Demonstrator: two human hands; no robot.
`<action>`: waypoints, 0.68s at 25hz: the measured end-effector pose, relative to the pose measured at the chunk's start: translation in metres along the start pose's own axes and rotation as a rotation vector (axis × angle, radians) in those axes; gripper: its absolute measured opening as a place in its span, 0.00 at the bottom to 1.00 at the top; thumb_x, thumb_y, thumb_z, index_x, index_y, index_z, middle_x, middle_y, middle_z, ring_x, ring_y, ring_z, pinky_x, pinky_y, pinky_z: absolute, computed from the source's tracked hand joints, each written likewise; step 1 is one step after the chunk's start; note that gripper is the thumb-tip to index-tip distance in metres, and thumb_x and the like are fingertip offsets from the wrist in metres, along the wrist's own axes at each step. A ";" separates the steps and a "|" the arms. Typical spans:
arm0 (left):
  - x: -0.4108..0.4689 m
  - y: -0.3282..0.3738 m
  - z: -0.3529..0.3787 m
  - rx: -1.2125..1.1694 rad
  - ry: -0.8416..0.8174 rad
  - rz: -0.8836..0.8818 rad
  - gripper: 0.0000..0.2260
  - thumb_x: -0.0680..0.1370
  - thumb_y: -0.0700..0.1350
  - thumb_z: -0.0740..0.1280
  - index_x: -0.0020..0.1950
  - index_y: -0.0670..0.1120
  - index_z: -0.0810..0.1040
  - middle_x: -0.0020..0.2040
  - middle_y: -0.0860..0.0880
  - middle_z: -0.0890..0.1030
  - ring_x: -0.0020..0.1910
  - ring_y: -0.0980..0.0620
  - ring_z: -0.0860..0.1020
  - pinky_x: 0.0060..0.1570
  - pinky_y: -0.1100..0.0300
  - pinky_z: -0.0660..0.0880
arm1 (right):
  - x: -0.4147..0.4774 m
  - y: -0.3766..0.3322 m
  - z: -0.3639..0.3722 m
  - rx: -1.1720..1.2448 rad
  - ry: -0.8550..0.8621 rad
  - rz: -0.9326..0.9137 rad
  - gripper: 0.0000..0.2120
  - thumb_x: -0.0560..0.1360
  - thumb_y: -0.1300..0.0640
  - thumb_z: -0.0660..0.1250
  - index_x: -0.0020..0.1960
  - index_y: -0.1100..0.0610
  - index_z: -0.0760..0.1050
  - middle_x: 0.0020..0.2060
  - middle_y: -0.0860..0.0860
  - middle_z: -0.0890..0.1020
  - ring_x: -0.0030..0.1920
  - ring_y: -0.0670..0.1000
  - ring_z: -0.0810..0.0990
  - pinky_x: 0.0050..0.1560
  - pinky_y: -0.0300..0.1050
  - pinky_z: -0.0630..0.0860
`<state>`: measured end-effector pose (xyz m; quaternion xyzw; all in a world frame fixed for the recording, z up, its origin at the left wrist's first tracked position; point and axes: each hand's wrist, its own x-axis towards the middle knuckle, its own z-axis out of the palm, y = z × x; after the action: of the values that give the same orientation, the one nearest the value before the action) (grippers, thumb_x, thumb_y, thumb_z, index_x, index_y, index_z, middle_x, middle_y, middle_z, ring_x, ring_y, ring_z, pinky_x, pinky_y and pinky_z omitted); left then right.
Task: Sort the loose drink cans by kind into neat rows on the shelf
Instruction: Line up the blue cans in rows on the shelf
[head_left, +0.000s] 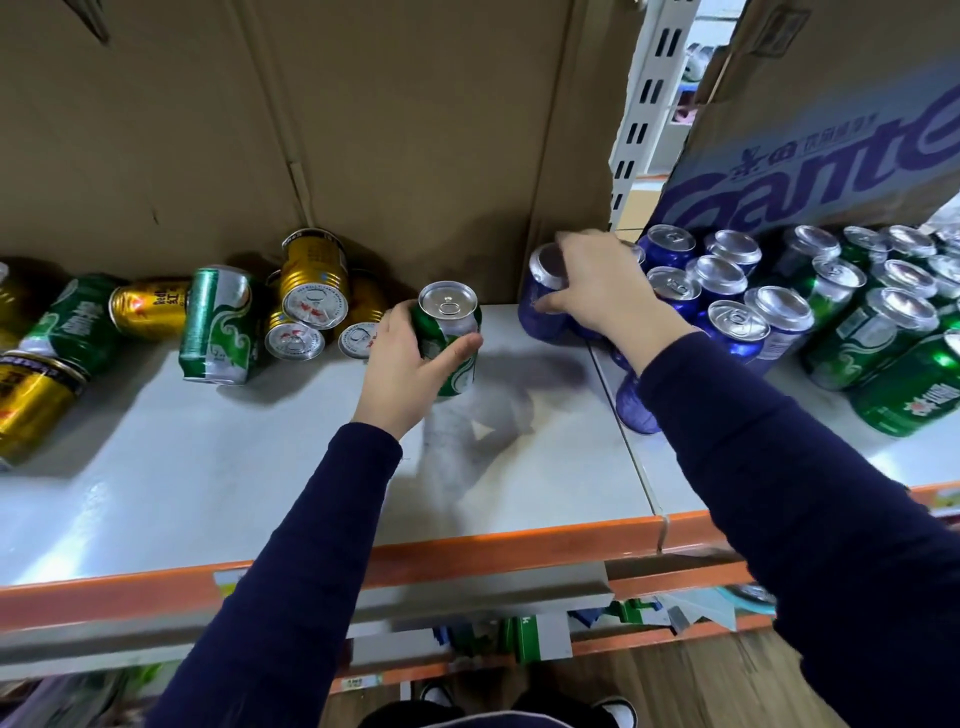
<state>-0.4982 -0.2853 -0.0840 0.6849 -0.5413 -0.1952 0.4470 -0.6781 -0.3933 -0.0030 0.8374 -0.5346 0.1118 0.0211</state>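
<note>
My left hand grips a green can, upright, just above the middle of the grey shelf. My right hand holds a blue can from above at the shelf's back, beside the standing blue cans. Another blue can stands partly hidden under my right sleeve. To the left lie loose gold cans and green cans, tipped over in a heap. Upright green cans stand in rows at the right.
A cardboard wall backs the shelf. A printed cardboard box overhangs the right cans. A slotted white upright divides the two bays. The shelf's orange front edge runs across, with goods on a lower shelf below.
</note>
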 end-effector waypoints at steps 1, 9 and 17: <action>-0.001 -0.001 0.001 -0.012 -0.013 -0.013 0.29 0.70 0.56 0.74 0.65 0.43 0.70 0.60 0.45 0.76 0.59 0.48 0.74 0.58 0.53 0.72 | 0.001 -0.003 0.003 -0.031 -0.011 0.004 0.26 0.69 0.51 0.75 0.60 0.63 0.72 0.55 0.61 0.77 0.56 0.63 0.76 0.48 0.50 0.69; -0.008 -0.006 -0.001 -0.077 -0.007 0.003 0.27 0.68 0.55 0.76 0.61 0.46 0.71 0.56 0.49 0.79 0.54 0.50 0.78 0.55 0.50 0.76 | -0.012 -0.001 0.000 0.089 0.095 0.018 0.14 0.75 0.60 0.64 0.59 0.63 0.75 0.54 0.61 0.78 0.55 0.61 0.75 0.48 0.48 0.70; -0.029 0.004 -0.003 -0.141 0.044 0.082 0.27 0.67 0.61 0.73 0.58 0.47 0.75 0.50 0.52 0.81 0.49 0.56 0.79 0.49 0.60 0.77 | -0.073 0.008 -0.017 0.357 0.339 0.042 0.11 0.74 0.59 0.65 0.54 0.58 0.81 0.51 0.53 0.83 0.53 0.54 0.79 0.53 0.46 0.72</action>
<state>-0.5083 -0.2581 -0.0855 0.6332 -0.5437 -0.1995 0.5135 -0.7172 -0.3294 -0.0019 0.7858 -0.5125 0.3438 -0.0400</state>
